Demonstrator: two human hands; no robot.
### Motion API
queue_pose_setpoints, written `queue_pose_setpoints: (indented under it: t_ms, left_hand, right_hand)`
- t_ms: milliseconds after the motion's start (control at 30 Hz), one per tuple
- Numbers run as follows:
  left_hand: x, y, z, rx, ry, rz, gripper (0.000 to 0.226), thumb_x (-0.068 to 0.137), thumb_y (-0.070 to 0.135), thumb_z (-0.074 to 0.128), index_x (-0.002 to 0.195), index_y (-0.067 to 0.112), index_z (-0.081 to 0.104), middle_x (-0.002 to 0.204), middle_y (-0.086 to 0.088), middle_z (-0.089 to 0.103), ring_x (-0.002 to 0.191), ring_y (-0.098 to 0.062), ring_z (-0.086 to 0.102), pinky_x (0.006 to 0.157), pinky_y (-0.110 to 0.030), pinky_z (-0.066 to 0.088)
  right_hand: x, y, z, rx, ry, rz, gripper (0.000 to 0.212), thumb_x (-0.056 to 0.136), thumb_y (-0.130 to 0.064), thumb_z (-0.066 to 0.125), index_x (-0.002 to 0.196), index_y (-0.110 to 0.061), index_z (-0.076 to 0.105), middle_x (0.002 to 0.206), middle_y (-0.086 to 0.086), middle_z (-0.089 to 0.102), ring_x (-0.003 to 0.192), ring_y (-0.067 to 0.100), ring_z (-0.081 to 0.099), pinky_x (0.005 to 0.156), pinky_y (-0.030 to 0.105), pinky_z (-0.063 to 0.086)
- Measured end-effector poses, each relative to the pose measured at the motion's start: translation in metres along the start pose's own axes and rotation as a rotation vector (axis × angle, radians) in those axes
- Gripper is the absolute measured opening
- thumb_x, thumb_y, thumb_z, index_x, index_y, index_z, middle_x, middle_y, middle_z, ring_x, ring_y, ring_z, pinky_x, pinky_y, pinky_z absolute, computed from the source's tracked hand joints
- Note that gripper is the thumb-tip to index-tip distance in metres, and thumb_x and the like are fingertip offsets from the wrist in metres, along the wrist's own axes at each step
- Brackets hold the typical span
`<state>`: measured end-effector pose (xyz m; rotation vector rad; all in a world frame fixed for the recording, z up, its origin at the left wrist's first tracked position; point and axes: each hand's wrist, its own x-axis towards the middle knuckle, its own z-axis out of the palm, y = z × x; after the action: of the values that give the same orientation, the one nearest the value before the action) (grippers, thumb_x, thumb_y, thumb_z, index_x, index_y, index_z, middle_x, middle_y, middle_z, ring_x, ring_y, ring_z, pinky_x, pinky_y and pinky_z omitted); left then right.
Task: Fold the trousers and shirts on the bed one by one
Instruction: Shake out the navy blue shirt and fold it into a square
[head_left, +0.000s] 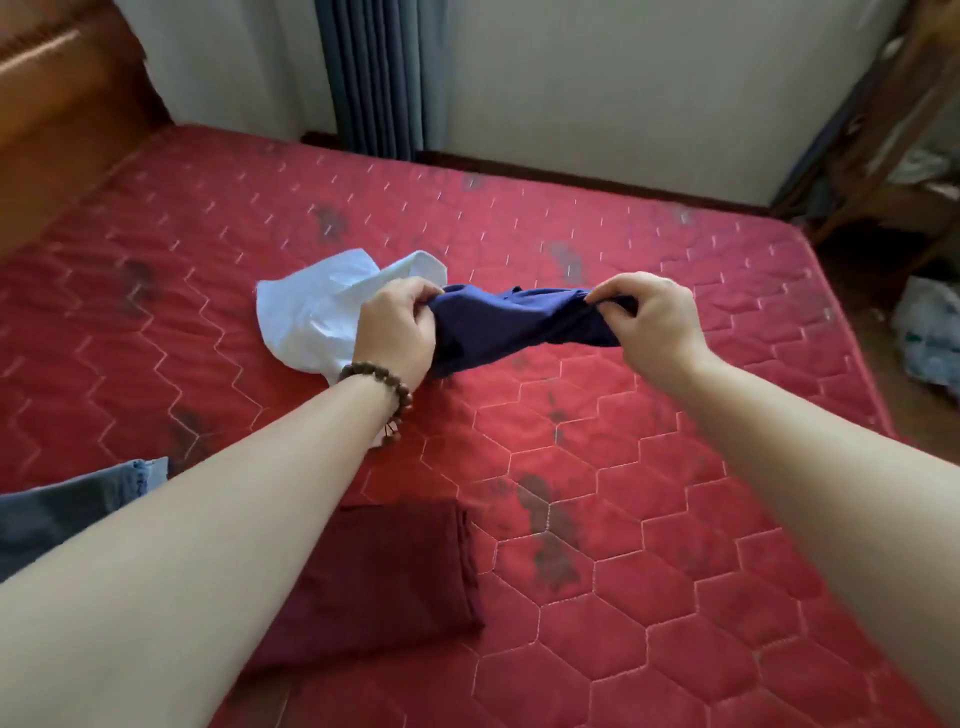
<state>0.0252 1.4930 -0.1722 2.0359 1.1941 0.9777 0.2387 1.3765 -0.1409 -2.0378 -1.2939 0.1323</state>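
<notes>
Navy garment held bunched above the bed, pinched by left hand and right hand; maroon piece lies folded near, white shirt crumpled, so about midway, I judge.

you have a soft, matt navy cloth garment, creased. beside it the white shirt is thin, crisp, wrinkled cloth. the maroon folded piece looks smooth and matt; the jeans are coarse grey-blue denim. the bed is red quilted fabric, slightly sheeny, stained. your bracelet looks like brown wooden beads.
</notes>
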Motion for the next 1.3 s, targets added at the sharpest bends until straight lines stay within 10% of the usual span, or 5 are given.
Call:
queue_pose_setpoints:
  t_ms: [267, 467, 767, 1000, 1300]
  left_hand:
    - [-0.024, 0.224, -0.043, -0.385, 0.043, -0.102, 0.026, 0.079, -0.004, 0.056, 0.075, 0.020, 0.066, 0.070, -0.001, 0.068, 0.067, -0.019, 0.066, 0.073, -0.043, 0.059]
    - [-0.073, 0.353, -0.049, -0.439, -0.203, -0.089, 0.038, 0.089, 0.010, 0.060, 0.127, 0.015, 0.056, 0.127, -0.006, 0.058, 0.114, -0.013, 0.054, 0.102, -0.029, 0.043]
    - [-0.123, 0.489, -0.027, -0.254, -0.450, 0.380, 0.032, 0.073, 0.020, 0.081, 0.101, 0.010, 0.068, 0.092, -0.004, 0.071, 0.083, -0.014, 0.064, 0.078, -0.031, 0.051]
    - [-0.120, 0.547, -0.046, -0.516, -0.568, 0.330, 0.021, 0.080, 0.011, 0.075, 0.099, 0.003, 0.071, 0.102, -0.015, 0.072, 0.092, -0.019, 0.065, 0.093, -0.044, 0.052]
    - [-0.091, 0.557, -0.102, -0.421, -0.334, 0.339, 0.021, 0.080, 0.028, 0.076, 0.089, 0.010, 0.073, 0.089, -0.002, 0.075, 0.080, -0.011, 0.068, 0.077, -0.032, 0.055]
  right_hand:
    - [-0.022, -0.064, -0.243, 0.106, 0.154, -0.076, 0.023, 0.082, -0.001, 0.056, 0.086, -0.013, 0.075, 0.086, 0.000, 0.071, 0.082, 0.013, 0.061, 0.073, 0.013, 0.042]
    - [-0.060, -0.087, -0.365, 0.234, 0.090, -0.074, 0.021, 0.082, -0.002, 0.059, 0.084, -0.014, 0.076, 0.085, -0.001, 0.072, 0.084, 0.008, 0.064, 0.081, 0.019, 0.047]
    - [-0.104, -0.101, -0.455, 0.281, -0.062, -0.215, 0.018, 0.076, 0.007, 0.064, 0.083, -0.007, 0.073, 0.078, 0.001, 0.069, 0.072, 0.005, 0.062, 0.075, 0.024, 0.052]
    - [-0.129, -0.069, -0.507, 0.721, -0.095, -0.062, 0.043, 0.079, -0.023, 0.076, 0.119, -0.028, 0.059, 0.114, -0.001, 0.067, 0.105, 0.014, 0.065, 0.083, 0.027, 0.052]
    - [-0.139, -0.082, -0.519, 0.553, -0.033, -0.047, 0.018, 0.091, -0.003, 0.060, 0.106, 0.003, 0.068, 0.106, 0.024, 0.069, 0.089, 0.022, 0.064, 0.087, 0.041, 0.051]
